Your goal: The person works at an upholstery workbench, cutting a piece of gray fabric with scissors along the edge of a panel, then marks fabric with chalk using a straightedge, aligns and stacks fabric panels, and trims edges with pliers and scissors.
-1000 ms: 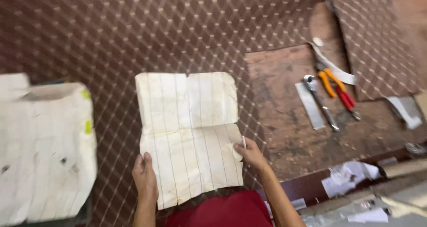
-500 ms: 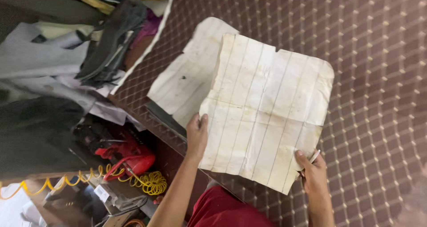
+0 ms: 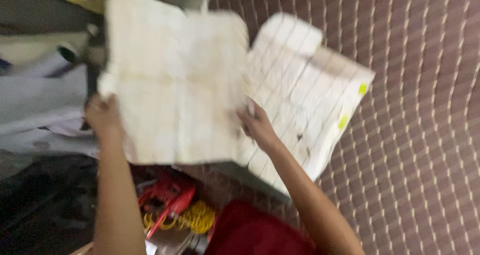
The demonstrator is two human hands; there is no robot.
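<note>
Brown quilted fabric (image 3: 425, 135) with a pale diamond stitch pattern covers the work surface across the right side of the blurred view; on the left, past its edge, lies a heap of grey and dark cloth (image 3: 35, 105), with a yellowish piece at the top corner.

Both hands hold up a large cream paper sheet (image 3: 175, 85), creased into quarters and faintly ruled; the left hand (image 3: 102, 115) is closed on the sheet's lower left edge, fingers curled around it from behind; the right hand (image 3: 255, 125) pinches the lower right edge, thumb on the front of the paper; the sheet hangs in the air above the border between the quilted fabric and the cloth heap, its top edge reaching almost to the top of the view.

Just behind and to the right of it, a second sheet (image 3: 310, 100) of the same pale lined paper rests on the quilted fabric, tilted, partly covered by the held one; it bears two small yellow-green marks (image 3: 352, 105) near its right edge and a few dark specks.

Below the hands, near the floor, sits a red tool (image 3: 167, 200) beside a coil of yellow cord (image 3: 197, 217); a dark red garment (image 3: 255, 232) shows at the bottom between the forearms.
</note>
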